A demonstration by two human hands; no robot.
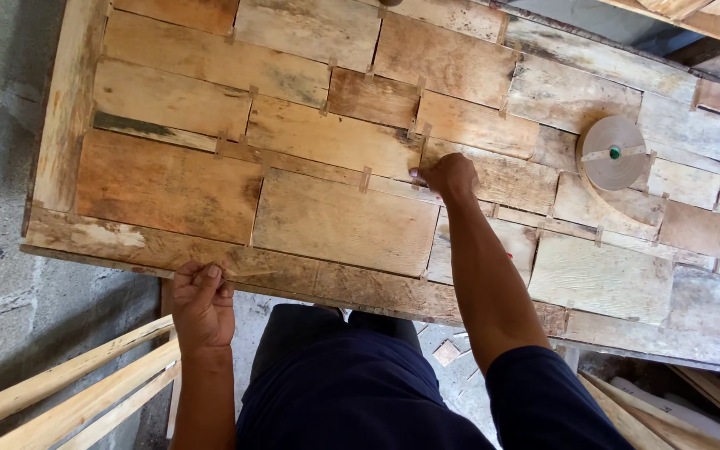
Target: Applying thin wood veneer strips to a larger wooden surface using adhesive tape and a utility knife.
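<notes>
Packages: none in view | Labels: none in view | Signs: none in view | Screens: none in view | Scene: bare, unmarked wood pieces, with no printed surface anywhere in the frame

Wooden panel (335, 217) cut off at right edge; fingertips hidden.

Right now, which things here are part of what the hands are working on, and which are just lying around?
In use:
patchwork board of veneer pieces
right hand pressing a seam
left hand pinching a thin strip at the near edge
tape roll, probably

Lying about:
wooden poles
wood scraps on the floor
</notes>
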